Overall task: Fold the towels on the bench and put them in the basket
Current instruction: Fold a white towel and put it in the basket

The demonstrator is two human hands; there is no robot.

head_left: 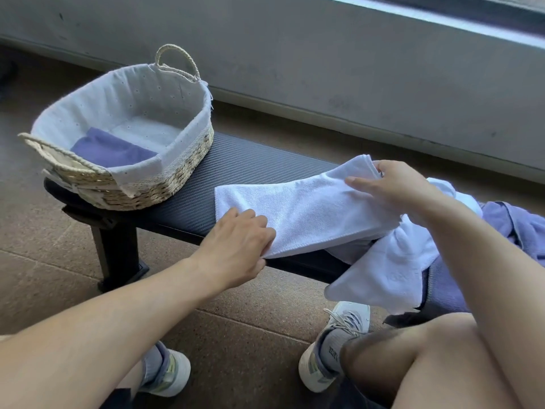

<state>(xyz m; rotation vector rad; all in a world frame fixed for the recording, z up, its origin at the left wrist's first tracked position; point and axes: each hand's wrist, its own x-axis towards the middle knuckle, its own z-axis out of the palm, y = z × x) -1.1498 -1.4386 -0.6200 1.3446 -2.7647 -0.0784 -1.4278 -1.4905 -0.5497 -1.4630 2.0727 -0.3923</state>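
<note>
A white towel (306, 208), folded into a long strip, lies across the black bench (236, 166). My left hand (236, 246) pinches its near left edge at the bench's front. My right hand (395, 184) holds the strip's far right end, fingers curled over the stacked layers. At the bench's left end stands a woven basket (182, 160) with a white liner. A folded purple towel (112, 152) lies inside it.
Another white towel (392, 270) hangs crumpled off the bench front at right, over a purple towel (519, 222). My knees and white sneakers (333, 349) are below the bench. A grey wall runs behind.
</note>
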